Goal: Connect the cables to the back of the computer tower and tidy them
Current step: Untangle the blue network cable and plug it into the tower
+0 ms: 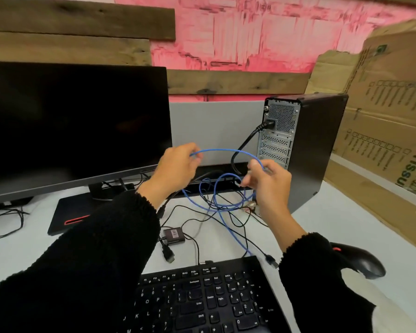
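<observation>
Monitor (pixel 75 126) at left on the surface (pixel 341 227), tower (pixel 308 150) at right with its back facing left. Power cord (pixel 245 143) plugged into the upper back of the tower. Keyboard (pixel 202 299) nearest, in front of both; mouse (pixel 360 260) just right of it. Loose cables (pixel 226 212) between keyboard and tower, small adapter box (pixel 174 235) among them. Both hands raised above these, left hand (pixel 178 167) before the monitor's right edge, right hand (pixel 269 181) before the tower. Cardboard (pixel 382 116) behind and right of the tower.
</observation>
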Demonstrator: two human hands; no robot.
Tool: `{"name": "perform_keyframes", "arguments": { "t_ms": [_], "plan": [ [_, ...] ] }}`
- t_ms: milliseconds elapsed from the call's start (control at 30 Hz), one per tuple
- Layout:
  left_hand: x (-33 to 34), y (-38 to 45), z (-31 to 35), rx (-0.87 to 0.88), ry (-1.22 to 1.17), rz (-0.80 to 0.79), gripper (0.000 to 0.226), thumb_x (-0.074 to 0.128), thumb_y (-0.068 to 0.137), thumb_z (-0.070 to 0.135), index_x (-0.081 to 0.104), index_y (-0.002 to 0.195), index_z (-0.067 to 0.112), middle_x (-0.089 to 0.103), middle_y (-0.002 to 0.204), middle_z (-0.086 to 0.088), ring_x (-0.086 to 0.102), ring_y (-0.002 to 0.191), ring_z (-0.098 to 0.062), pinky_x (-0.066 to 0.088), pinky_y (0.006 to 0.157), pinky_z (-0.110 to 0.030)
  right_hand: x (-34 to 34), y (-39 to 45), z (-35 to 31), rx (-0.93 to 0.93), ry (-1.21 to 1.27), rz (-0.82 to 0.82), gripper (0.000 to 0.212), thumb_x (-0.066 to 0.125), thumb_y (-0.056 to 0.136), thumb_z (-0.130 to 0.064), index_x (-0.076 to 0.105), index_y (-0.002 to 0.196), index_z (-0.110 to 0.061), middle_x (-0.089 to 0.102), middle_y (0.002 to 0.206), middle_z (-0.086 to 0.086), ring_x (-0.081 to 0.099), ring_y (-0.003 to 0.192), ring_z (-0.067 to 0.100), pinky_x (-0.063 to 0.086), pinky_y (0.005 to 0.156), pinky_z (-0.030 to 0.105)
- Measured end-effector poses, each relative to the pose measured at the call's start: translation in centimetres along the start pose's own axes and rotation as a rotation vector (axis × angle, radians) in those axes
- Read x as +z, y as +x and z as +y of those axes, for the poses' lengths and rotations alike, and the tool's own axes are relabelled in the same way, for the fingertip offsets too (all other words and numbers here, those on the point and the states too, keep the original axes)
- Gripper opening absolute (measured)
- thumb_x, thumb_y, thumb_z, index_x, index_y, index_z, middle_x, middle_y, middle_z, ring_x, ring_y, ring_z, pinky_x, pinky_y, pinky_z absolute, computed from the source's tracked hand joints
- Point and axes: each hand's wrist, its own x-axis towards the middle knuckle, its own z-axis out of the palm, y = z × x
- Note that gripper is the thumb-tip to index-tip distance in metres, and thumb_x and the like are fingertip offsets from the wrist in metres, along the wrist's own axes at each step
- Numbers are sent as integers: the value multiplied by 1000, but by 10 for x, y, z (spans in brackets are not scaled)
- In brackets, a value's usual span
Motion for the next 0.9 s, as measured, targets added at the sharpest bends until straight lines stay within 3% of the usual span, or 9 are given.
{"name": "perform_keyframes", "arguments": {
  "t_ms": [100, 200, 267, 333, 400, 533, 733, 833, 900],
  "plan": [
    [0, -1, -17, -391, -281, -45, 34, 56, 102, 47, 65, 84, 19, 70, 74, 3, 70, 81, -27, 52, 72, -36, -8, 7, 2, 76, 36, 67, 22, 66, 93, -3, 66, 71, 0, 48, 55, 4, 41, 47, 14, 48, 59, 35],
    [-11, 0, -10, -670, -782, -118, 45, 61, 97, 56, 61, 77, 16, 54, 55, 2, 59, 48, -17, 54, 60, -32, -17, 7, 11, -32, -284, -8, 31, 72, 87, -9, 59, 58, -7, 41, 50, -5, 33, 48, 12, 33, 53, 27],
    [-17, 7, -3, -586, -598, 70, 49, 71, 89, 57, 52, 62, 21, 32, 49, 7, 31, 41, -13, 33, 45, -21, -20, 2, 19, -51, -522, -117, 32, 70, 88, -14, 57, 59, -8, 41, 45, -8, 38, 45, 10, 38, 50, 26],
    [-27, 14, -2, -389, -232, 254, 53, 80, 80, 56, 53, 55, 18, 36, 44, 11, 33, 44, -10, 31, 47, -23, -21, -1, 27, 12, -682, -211, 29, 70, 88, -21, 62, 65, -6, 54, 48, 2, 56, 48, 16, 55, 58, 30],
    [-40, 21, 4, -216, -241, 253, 34, 89, 73, 46, 63, 63, 25, 48, 52, 14, 42, 51, -6, 36, 54, -23, -24, -2, 34, 87, -761, -276, 20, 70, 87, -22, 65, 71, -11, 60, 56, 11, 61, 55, 23, 58, 66, 38],
    [-48, 23, 32, 0, -539, -161, 19, 79, 88, 15, 77, 107, 18, 49, 76, 3, 41, 70, -12, 37, 65, -20, -17, 0, 21, 237, -262, -388, 20, 66, 90, 1, 69, 107, -7, 69, 68, 4, 69, 63, 22, 53, 70, 35],
    [-26, 7, 42, -83, -722, -234, 28, 52, 108, 20, 71, 124, 33, 51, 71, 2, 44, 59, -11, 38, 57, -22, -9, 14, -10, 466, 583, -49, 35, 48, 102, -21, 54, 69, -11, 33, 51, -3, 19, 43, 11, 20, 57, 31],
    [-15, -14, 28, -187, -556, -503, 28, 50, 107, 38, 67, 126, 26, 41, 69, 1, 42, 60, -15, 43, 67, -30, -25, 20, -18, 464, 771, 60, 25, 58, 76, -26, 46, 57, -17, 22, 51, -4, 15, 46, 15, 31, 59, 31],
    [-8, -16, 20, -298, -551, -447, 30, 45, 109, 31, 66, 119, 13, 38, 73, 3, 45, 52, -7, 52, 73, -31, -30, 18, -17, 458, 718, 37, 22, 56, 75, -27, 44, 60, -16, 24, 55, -2, 15, 49, 16, 27, 56, 30]
  ]
}}
